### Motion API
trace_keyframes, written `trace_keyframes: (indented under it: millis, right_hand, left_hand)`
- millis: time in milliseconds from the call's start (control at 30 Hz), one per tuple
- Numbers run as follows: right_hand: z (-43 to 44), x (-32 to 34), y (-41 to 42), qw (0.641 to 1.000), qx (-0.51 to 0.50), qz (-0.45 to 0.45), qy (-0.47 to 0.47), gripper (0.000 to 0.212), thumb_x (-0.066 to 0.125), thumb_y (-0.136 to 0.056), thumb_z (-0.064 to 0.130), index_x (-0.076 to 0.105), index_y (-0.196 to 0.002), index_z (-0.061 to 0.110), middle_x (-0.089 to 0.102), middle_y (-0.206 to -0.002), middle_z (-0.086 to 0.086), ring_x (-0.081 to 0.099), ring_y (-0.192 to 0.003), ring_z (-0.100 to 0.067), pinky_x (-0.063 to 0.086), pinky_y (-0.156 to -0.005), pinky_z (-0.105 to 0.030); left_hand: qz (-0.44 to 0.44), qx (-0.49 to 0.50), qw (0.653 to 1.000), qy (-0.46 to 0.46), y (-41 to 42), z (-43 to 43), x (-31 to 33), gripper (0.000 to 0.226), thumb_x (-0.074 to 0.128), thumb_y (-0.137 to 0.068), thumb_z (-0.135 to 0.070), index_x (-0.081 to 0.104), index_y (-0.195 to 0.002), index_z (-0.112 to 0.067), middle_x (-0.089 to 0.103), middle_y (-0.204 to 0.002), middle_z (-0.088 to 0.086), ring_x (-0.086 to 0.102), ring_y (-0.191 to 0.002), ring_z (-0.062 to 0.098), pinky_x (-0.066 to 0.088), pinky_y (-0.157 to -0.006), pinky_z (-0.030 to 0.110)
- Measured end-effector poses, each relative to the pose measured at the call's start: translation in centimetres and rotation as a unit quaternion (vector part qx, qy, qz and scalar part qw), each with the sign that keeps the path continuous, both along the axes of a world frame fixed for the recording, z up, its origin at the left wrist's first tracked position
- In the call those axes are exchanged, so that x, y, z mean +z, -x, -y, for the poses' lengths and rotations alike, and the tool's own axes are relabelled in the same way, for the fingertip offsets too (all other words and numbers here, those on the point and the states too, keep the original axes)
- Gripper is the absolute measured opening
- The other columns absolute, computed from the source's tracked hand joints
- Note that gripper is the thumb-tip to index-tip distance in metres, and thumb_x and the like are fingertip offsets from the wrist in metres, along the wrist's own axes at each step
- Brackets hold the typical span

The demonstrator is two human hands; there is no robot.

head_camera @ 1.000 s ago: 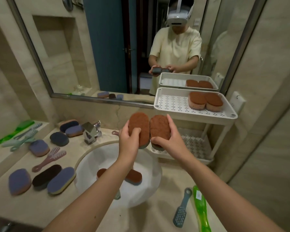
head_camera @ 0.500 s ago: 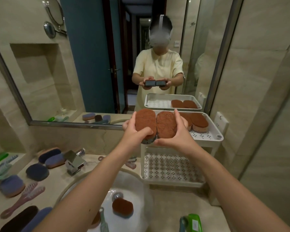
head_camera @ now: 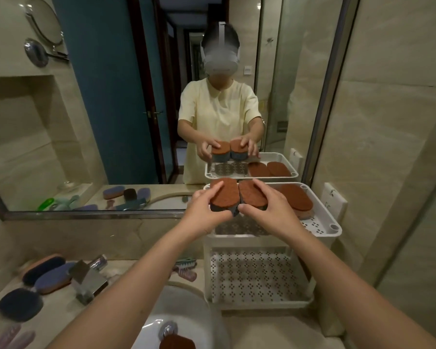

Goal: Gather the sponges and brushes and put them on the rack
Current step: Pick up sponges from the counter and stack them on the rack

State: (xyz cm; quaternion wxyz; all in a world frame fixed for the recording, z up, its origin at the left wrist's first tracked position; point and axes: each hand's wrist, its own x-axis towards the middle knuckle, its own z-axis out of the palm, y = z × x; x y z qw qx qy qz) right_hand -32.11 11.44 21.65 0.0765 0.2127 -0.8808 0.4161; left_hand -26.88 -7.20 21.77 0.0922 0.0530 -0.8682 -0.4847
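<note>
Nearest, in front of the rack (head_camera: 335, 226), a rust-brown sponge (head_camera: 176, 342) lies in the glossy basin (head_camera: 186, 304). Above the rack's perforated white top tray, the left hand (head_camera: 207, 210) grips one rough oval sponge (head_camera: 223, 193), the right hand (head_camera: 272, 208) its twin (head_camera: 251, 195); beyond, another sponge (head_camera: 297, 201) rests inside.

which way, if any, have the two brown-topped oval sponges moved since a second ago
Yes: the two brown-topped oval sponges went from beside the white plastic rack to above the left end of its top tray.
</note>
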Motion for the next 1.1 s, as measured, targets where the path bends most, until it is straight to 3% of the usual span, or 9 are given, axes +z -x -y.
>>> trace_keyframes:
  millis: [67,133,367,533,700,800,900,1000,1100]
  right_hand:
    - [0.2,-0.6,0.7,0.998,-0.016,-0.015,-0.059,0.077,0.061,-0.079,0.063,0.035,-0.146,0.036,0.038,-0.152,0.001,0.021,-0.145,-0.021,0.014,-0.12,-0.048]
    - [0.4,-1.1,1.3,0.994,-0.021,-0.027,-0.102,0.075,0.053,-0.079,0.069,0.036,-0.145,0.037,0.039,-0.153,0.001,0.017,-0.147,-0.021,0.003,-0.12,-0.051]
    - [0.4,-2.1,2.4,0.978,-0.023,-0.024,-0.206,0.086,0.03,-0.074,0.083,0.034,-0.142,0.031,0.038,-0.153,0.0,0.007,-0.149,-0.024,-0.008,-0.117,-0.056]
    - [0.7,-2.6,2.8,0.966,-0.012,0.016,-0.256,0.086,0.04,-0.08,0.074,0.022,-0.15,0.028,0.01,-0.163,0.001,-0.006,-0.15,-0.023,-0.012,-0.115,-0.057]
    - [0.7,-2.4,2.7,0.961,0.013,0.046,-0.274,0.094,0.036,-0.069,0.065,0.014,-0.153,0.03,0.001,-0.164,0.001,-0.009,-0.15,-0.022,-0.015,-0.114,-0.057]
    - [0.7,-2.4,2.8,0.959,0.009,0.034,-0.282,0.084,0.034,-0.077,0.058,0.018,-0.154,0.028,0.005,-0.163,0.0,-0.006,-0.15,-0.022,-0.014,-0.114,-0.058]
    - [0.6,-2.5,2.8,0.968,-0.007,0.007,-0.251,0.067,0.045,-0.085,0.045,0.033,-0.148,0.027,0.022,-0.155,-0.002,0.01,-0.146,-0.024,-0.009,-0.115,-0.058]
    - [0.5,-2.6,2.6,0.978,-0.039,-0.028,-0.204,0.047,0.058,-0.084,0.036,0.047,-0.129,0.027,0.04,-0.134,0.002,0.03,-0.134,-0.022,0.007,-0.12,-0.053]
    - [0.5,-2.6,2.5,0.981,-0.05,-0.046,-0.183,0.027,0.065,-0.082,0.034,0.051,-0.105,0.035,0.042,-0.114,0.008,0.038,-0.122,-0.019,0.021,-0.117,-0.048]
  left_hand:
    - [0.005,0.024,0.998,0.052,0.8,0.0,-0.7,0.09,0.067,-0.063,-0.049,0.031,-0.145,-0.047,0.036,-0.138,0.0,0.031,-0.129,0.021,0.037,-0.105,0.035]
    - [0.004,0.038,0.994,0.098,1.3,0.1,-1.4,0.091,0.059,-0.058,-0.055,0.03,-0.144,-0.048,0.039,-0.136,-0.001,0.027,-0.128,0.019,0.029,-0.097,0.028]
    - [-0.007,0.049,0.968,0.246,2.1,0.6,-2.6,0.088,0.052,-0.062,-0.064,0.03,-0.144,-0.043,0.044,-0.137,-0.001,0.028,-0.128,0.02,0.029,-0.104,0.033]
    - [0.021,0.026,0.955,0.296,2.4,0.7,-2.6,0.085,0.057,-0.071,-0.059,0.027,-0.148,-0.038,0.037,-0.147,-0.002,0.021,-0.137,0.021,0.025,-0.114,0.039]
    - [0.049,0.02,0.949,0.309,2.5,0.5,-2.6,0.084,0.061,-0.075,-0.054,0.025,-0.149,-0.036,0.026,-0.148,-0.002,0.016,-0.139,0.021,0.027,-0.114,0.041]
    - [0.054,0.027,0.955,0.289,2.3,0.3,-2.6,0.082,0.063,-0.077,-0.052,0.026,-0.148,-0.035,0.021,-0.145,-0.004,0.02,-0.137,0.021,0.032,-0.112,0.041]
    - [0.028,0.058,0.947,0.316,2.2,-0.1,-2.4,0.077,0.068,-0.076,-0.049,0.033,-0.143,-0.033,0.028,-0.138,-0.001,0.027,-0.132,0.022,0.029,-0.112,0.039]
    - [-0.015,0.092,0.914,0.394,2.1,-0.5,-2.1,0.064,0.071,-0.076,-0.045,0.043,-0.131,-0.03,0.037,-0.127,0.001,0.033,-0.123,0.023,0.027,-0.111,0.037]
    - [-0.03,0.107,0.902,0.417,2.2,-0.9,-1.7,0.049,0.071,-0.078,-0.038,0.047,-0.119,-0.025,0.043,-0.119,0.001,0.039,-0.115,0.023,0.033,-0.105,0.035]
